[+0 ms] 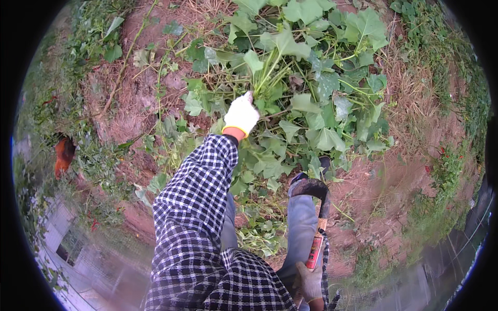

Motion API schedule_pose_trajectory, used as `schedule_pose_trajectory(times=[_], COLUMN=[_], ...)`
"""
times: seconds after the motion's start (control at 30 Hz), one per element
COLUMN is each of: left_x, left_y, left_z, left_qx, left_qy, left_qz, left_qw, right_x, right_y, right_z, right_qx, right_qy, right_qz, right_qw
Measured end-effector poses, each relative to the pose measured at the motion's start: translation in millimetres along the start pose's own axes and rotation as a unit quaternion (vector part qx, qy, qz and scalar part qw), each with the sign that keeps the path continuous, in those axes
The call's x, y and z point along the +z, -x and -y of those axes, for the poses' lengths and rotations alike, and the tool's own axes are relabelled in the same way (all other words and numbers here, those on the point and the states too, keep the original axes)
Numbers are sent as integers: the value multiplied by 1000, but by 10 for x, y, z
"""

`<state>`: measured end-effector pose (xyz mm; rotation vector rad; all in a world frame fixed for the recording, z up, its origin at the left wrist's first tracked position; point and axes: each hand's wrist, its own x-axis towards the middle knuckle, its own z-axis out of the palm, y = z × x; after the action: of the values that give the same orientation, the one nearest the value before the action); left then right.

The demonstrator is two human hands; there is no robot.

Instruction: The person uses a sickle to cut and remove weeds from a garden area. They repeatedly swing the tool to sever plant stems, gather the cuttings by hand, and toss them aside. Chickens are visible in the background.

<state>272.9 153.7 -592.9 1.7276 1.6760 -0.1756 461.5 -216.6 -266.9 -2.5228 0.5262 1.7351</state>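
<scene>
My left hand (242,113), in a white work glove with a yellow cuff, reaches forward and is closed around a bunch of green leafy stems (268,76). Broad lobed leaves (330,140) of the plant spread around and beyond the fist. Down by my right leg, my right hand (311,280), also gloved, grips the wooden handle of a sickle (322,206). A red label with writing covers part of that handle. The curved dark blade points up and bends left in front of my knee, apart from the stems.
Reddish soil with dry straw (412,105) borders the plants on the right. A long bare stem (128,58) lies on the left. Bushes with red peppers (443,171) stand to both sides. A reddish-brown object (64,155), perhaps a chicken, is at far left. Wire mesh fencing (97,256) is behind.
</scene>
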Motion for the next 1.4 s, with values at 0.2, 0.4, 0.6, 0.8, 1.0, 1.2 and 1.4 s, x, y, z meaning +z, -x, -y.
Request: schedule_pose_trajectory(times=[0.2, 0.4, 0.6, 0.8, 1.0, 1.2, 1.4], left_x=[-722, -1246, -1908, -1072, -615, -1258, -586], left_y=[1147, 1525, 1644, 2502, 2390, 1827, 1676], left_z=[583, 679, 569, 701, 501, 329, 193], left_qx=[46, -59, 42, 28, 176, 109, 170], left_qy=[-133, -125, -204, -162, -284, -182, -212], left_qz=[-61, 146, 109, 218, 100, 72, 153], left_qw=[988, 980, 972, 962, 937, 975, 950], right_x=[197, 1139, 1009, 608, 940, 319, 68], right_y=[255, 855, -445, -451, 269, -681, -770], right_z=[1373, 2822, 2393, 1680, 2187, 2225, 2026], right_qx=[-284, -746, -490, -412, -596, -441, -352], right_qy=[179, 331, 571, 611, 463, 539, 540], right_qz=[-145, 84, 4, -17, 72, -57, -71], right_qw=[931, 571, 659, 676, 652, 715, 761])
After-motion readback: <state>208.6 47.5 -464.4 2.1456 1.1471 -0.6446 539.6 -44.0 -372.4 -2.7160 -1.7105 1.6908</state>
